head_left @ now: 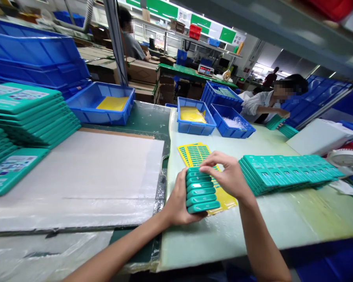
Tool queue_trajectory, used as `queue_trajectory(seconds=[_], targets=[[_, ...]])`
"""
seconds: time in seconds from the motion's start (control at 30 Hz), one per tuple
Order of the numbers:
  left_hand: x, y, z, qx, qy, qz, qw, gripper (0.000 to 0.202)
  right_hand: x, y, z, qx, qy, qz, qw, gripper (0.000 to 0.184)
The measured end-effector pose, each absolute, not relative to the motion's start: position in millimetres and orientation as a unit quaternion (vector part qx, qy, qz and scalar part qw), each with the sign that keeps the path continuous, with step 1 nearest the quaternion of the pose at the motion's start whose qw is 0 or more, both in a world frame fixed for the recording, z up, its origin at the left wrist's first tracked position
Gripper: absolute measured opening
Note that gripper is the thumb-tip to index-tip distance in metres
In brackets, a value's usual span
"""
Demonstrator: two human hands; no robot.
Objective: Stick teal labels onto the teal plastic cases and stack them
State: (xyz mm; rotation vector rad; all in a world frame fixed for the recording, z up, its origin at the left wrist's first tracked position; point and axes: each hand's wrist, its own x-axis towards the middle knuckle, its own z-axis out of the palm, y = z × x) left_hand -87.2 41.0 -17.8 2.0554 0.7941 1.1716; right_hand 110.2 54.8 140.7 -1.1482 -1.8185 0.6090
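My left hand is wrapped round a stack of several green flat cases, held with their narrow rounded ends facing me. My right hand is at the far end of the stack, thumb and forefinger pinched together at the topmost case; whatever is between the fingertips is too small to make out. Under and behind the stack lie yellow sticker sheets with rows of small green labels. To the right of my right hand, overlapping rows of similar green cases lie on the pale table mat.
At left, tall stacks of green cases stand beside a white board. Blue bins with yellow sheets and clear plastic pieces line the back. At the far right a co-worker handles green cases. A metal post rises behind.
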Motion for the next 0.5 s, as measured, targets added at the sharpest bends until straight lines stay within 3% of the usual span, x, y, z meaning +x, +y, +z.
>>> queue_trajectory(seconds=[0.1, 0.23, 0.4, 0.5], targets=[[-86.3, 40.8, -17.1, 0.778, 0.301, 0.453, 0.316, 0.153, 94.4, 51.4, 134.2, -0.441, -0.759, 0.284, 0.385, 0.011], [-87.3, 40.7, -15.0, 0.781, 0.282, 0.461, 0.312, 0.147, 102.0, 55.9, 129.8, -0.479, -0.78, 0.201, 0.35, 0.02], [-88.3, 41.2, -16.1, 0.779, 0.279, 0.466, 0.313, 0.15, 129.6, 55.1, 139.6, -0.529, -0.698, 0.108, 0.47, 0.019], [-87.6, 40.8, -17.4, 0.771, 0.283, 0.467, 0.328, 0.147, 121.3, 46.3, 142.1, -0.483, -0.719, 0.198, 0.458, 0.011]])
